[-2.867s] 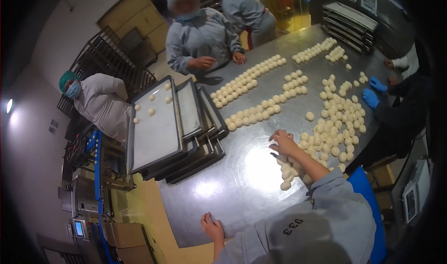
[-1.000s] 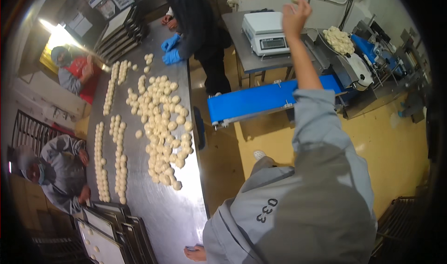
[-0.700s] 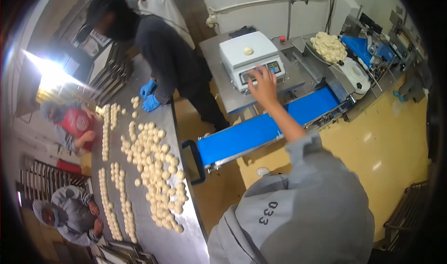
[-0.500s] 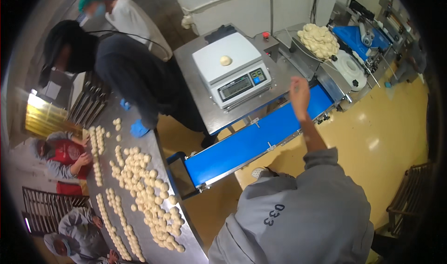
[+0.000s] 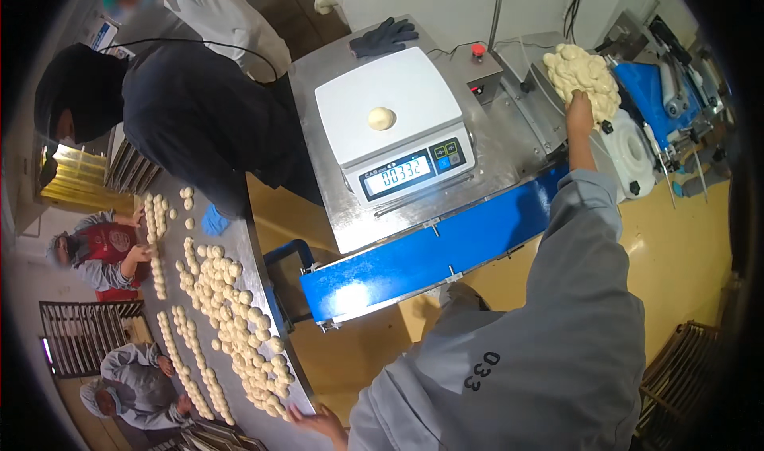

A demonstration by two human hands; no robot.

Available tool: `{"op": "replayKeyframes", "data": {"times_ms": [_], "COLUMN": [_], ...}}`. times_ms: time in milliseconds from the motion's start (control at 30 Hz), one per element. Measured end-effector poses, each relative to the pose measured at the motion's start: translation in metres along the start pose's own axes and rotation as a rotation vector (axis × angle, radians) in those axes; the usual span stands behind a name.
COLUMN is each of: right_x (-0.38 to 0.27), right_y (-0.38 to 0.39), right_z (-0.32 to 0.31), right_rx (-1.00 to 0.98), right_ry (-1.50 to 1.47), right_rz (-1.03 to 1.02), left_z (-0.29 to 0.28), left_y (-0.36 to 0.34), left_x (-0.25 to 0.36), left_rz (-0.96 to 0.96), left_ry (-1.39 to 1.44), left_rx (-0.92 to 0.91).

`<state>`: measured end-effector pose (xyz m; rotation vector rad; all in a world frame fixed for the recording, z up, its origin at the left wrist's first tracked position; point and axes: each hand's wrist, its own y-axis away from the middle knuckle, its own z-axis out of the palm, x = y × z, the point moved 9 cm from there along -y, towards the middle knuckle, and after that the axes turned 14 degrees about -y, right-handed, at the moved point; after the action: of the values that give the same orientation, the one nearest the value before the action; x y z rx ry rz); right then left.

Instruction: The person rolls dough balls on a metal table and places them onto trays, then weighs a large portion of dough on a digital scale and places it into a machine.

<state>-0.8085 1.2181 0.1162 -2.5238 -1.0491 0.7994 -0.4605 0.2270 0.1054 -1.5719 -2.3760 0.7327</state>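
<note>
My right hand (image 5: pixel 581 117) reaches up to a large lumpy mass of pale dough (image 5: pixel 585 77) at the upper right. Its fingers look closed together against the dough's near side, and their tips are partly hidden. My left hand (image 5: pixel 320 421) is low at the edge of the steel table, fingers stretched out beside the nearest dough balls (image 5: pixel 239 316); it holds nothing I can see. A single dough ball (image 5: pixel 381 118) rests on the white platform of a digital scale (image 5: pixel 390 81), whose display is lit.
A blue conveyor belt (image 5: pixel 414 252) runs between me and the scale's steel bench (image 5: pixel 350 228). A dark glove (image 5: pixel 383 37) lies behind the scale. A person in black (image 5: pixel 199 109) leans over the dough table (image 5: pixel 253 252); others stand along its far side. Racks (image 5: pixel 684 379) stand at right.
My right hand has moved from above the belt up to the dough mass. My left hand has come into view at the table edge. The scale's display now looks brighter.
</note>
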Motion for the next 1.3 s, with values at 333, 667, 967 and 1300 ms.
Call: {"op": "replayKeyframes", "data": {"times_ms": [333, 667, 967, 1300], "right_x": [0.049, 0.067, 0.071, -0.062], "right_y": [-0.025, 0.005, 0.022, 0.178], "right_z": [-0.004, -0.012, -0.031, -0.172], "right_rx": [0.166, 0.197, -0.223, -0.399], "right_ry": [-0.341, -0.649, -1.047, -1.937], "right_rz": [-0.017, 0.145, 0.271, 0.382], "left_z": [-0.101, -0.049, -0.026, 0.021], "left_y": [-0.179, -0.023, 0.059, -0.009], "left_x": [0.468, 0.959, 1.071, 1.057], "left_rz": [1.053, 0.725, 0.365, 0.666], "left_ry": [1.011, 1.421, 1.429, 1.047], "left_rx": [-0.146, -1.39, -2.06, -1.46]}}
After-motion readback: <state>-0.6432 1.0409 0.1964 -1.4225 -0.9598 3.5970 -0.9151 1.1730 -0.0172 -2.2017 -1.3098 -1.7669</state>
